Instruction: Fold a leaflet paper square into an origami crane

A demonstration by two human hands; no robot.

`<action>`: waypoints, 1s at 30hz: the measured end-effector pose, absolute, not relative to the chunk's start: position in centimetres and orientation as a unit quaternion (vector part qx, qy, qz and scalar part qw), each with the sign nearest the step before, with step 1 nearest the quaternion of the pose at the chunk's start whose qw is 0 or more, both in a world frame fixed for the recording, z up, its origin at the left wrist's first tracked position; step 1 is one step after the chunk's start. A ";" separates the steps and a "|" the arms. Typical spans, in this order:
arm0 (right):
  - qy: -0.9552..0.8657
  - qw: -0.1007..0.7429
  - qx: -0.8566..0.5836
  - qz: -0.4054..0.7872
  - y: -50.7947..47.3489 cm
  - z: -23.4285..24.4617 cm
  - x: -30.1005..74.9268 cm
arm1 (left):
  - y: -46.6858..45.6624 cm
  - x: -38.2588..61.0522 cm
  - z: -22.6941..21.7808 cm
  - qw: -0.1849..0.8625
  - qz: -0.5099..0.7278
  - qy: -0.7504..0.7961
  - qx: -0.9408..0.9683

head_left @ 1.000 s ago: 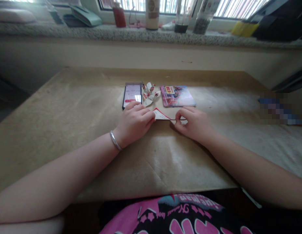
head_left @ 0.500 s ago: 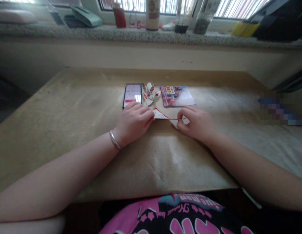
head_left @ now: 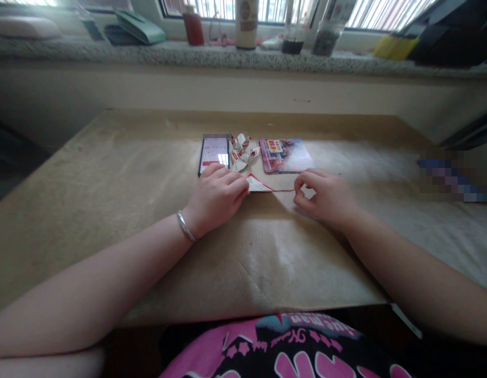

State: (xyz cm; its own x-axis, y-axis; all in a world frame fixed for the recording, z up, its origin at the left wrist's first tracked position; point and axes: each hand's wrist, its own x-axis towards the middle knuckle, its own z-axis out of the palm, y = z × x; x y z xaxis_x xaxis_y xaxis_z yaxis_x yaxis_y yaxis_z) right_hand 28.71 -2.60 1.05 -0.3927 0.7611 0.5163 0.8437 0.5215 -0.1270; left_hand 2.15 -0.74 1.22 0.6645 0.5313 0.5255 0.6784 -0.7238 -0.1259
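Observation:
A small piece of white paper with a red edge (head_left: 258, 184) lies on the table between my hands. My left hand (head_left: 220, 191) holds it by its left part, fingers curled down on it and hiding that end. From its right corner a thin reddish strip (head_left: 283, 190) stretches out to my right hand (head_left: 320, 194), whose thumb and forefinger are pinched on the far end. Just beyond my left fingers lie a phone (head_left: 214, 150) with a lit screen and a crumpled paper wrapper (head_left: 242, 153). Behind my right hand is a colourful printed booklet or card (head_left: 287, 156).
The table (head_left: 188, 283) is covered in a tan sheet. A granite windowsill (head_left: 212, 56) at the back bears bottles, jars and a green case (head_left: 141, 27). At the far right edge lies a blurred, blue flat item (head_left: 456, 178).
My right hand has moved slightly to the right, away from the paper, and the strip between the hands shows longer. My left hand has stayed almost still.

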 end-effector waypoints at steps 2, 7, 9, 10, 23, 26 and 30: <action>-0.828 0.262 -0.490 -0.066 -2.6 1.0 28.8 | -0.7 2.2 1.2 0.161 -0.233 -0.337 -0.898; -0.821 0.261 -0.504 -0.061 -2.6 1.0 29.2 | -0.7 2.2 1.0 0.134 -0.230 -0.332 -0.905; -0.823 0.257 -0.503 -0.060 -2.7 1.1 29.2 | -0.8 2.3 0.9 0.120 -0.231 -0.332 -0.907; -0.823 0.255 -0.503 -0.060 -2.7 1.2 29.2 | -0.8 2.3 0.8 0.116 -0.233 -0.334 -0.906; -0.792 0.318 -0.522 -0.008 -2.5 0.9 29.1 | -0.7 2.5 0.9 0.142 -0.218 -0.331 -0.907; -0.829 0.297 -0.474 -0.023 -3.0 1.1 27.8 | -0.8 2.9 0.9 0.166 -0.232 -0.326 -0.901; -0.855 0.254 -0.447 -0.074 -3.4 1.2 26.2 | -1.1 3.4 1.0 0.173 -0.231 -0.308 -0.906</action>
State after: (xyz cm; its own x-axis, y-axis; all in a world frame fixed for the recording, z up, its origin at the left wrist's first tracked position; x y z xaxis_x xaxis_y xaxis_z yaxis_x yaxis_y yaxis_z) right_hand 26.18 -3.41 1.15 -0.4720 0.7256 0.5008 0.8010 0.5902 -0.1002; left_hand 3.35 -1.10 1.05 0.7030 0.4785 0.5261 0.6387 -0.7503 -0.1710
